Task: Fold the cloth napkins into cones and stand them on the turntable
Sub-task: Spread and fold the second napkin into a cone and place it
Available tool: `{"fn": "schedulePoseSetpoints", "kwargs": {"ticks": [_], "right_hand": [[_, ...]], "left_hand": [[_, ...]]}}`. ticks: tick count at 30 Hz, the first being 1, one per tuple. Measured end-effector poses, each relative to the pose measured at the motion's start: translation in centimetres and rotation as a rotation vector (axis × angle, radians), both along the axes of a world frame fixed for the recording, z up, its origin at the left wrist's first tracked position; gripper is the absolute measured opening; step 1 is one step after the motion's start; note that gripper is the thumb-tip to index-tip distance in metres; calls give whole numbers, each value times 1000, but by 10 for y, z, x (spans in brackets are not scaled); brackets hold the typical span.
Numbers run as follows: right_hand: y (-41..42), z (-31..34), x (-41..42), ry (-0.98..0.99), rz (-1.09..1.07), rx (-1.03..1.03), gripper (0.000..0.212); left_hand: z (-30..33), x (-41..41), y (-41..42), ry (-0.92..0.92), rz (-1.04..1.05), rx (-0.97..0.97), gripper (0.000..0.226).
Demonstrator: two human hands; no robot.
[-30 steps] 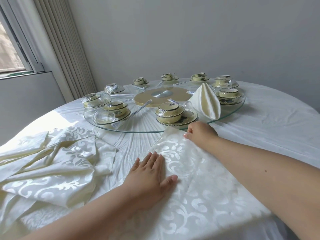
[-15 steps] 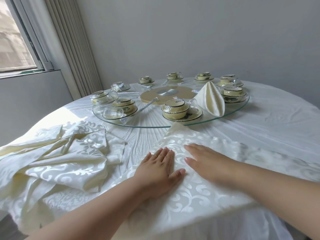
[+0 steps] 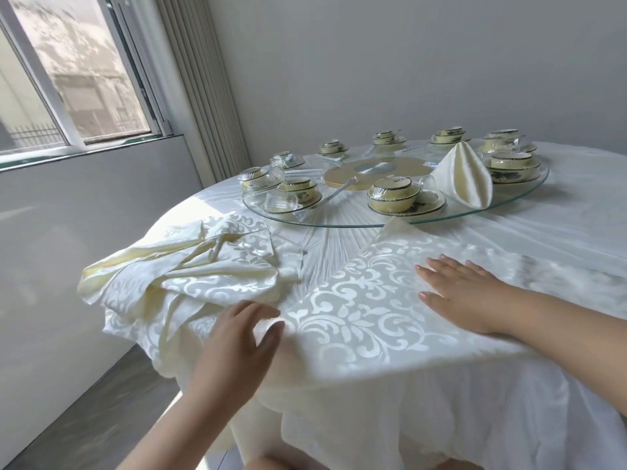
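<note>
Heap of spare napkins at left. Left hand, fingers loosely apart, touching near corner of spread napkin. Right hand flat on it, fingers straight. Beyond, finished cone upright on glass turntable.

No text can be read; the label on the wrapped bowl is too blurred.
</note>
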State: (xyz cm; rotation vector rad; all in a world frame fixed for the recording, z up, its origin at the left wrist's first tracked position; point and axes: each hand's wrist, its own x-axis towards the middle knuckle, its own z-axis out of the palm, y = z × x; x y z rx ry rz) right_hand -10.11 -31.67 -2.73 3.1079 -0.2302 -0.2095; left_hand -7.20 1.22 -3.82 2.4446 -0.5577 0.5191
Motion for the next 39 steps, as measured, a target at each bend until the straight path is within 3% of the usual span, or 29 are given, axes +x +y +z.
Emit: {"fn": "schedulePoseSetpoints", "kwargs": {"ticks": [3, 6, 10, 12, 16, 18, 20, 22, 27, 31, 34, 37, 39], "right_hand": [[30, 15, -4, -111, -5, -109, 64], [74, 20, -15, -205, 158, 36, 61], [100, 9, -26, -121, 276, 192, 58], [99, 2, -28, -36, 288, 200, 73], [95, -7, -27, -14, 332, 151, 108], [93, -8, -27, -15, 334, 155, 115], [93, -8, -27, -22, 337, 146, 116], [93, -7, -28, -25, 336, 146, 107], [96, -4, -29, 2, 328, 168, 97], [95, -3, -27, 15, 325, 196, 98], [95, -3, -27, 12, 324, 197, 98], [95, -4, -27, 13, 327, 202, 97], [94, -4, -27, 12, 330, 202, 97]], "left_hand": [[-13, -7, 31, 133, 142, -200, 5], [-24, -9, 45, 247, 240, -295, 9], [-30, -13, 48, 485, 297, -438, 19], [-31, -13, 49, 651, 272, -562, 31], [-34, -14, 51, 984, 67, -1008, 29], [-34, -14, 53, 1025, -21, -1113, 43], [-29, -15, 57, 1001, -70, -1134, 43], [-21, -15, 61, 972, -127, -1131, 37], [8, -4, 71, 1004, -262, -988, 74], [40, 8, 67, 1068, -447, -886, 78], [60, 18, 61, 970, -473, -589, 65], [75, 26, 53, 706, -392, -214, 35], [83, 32, 47, 592, -338, -123, 22]]}}
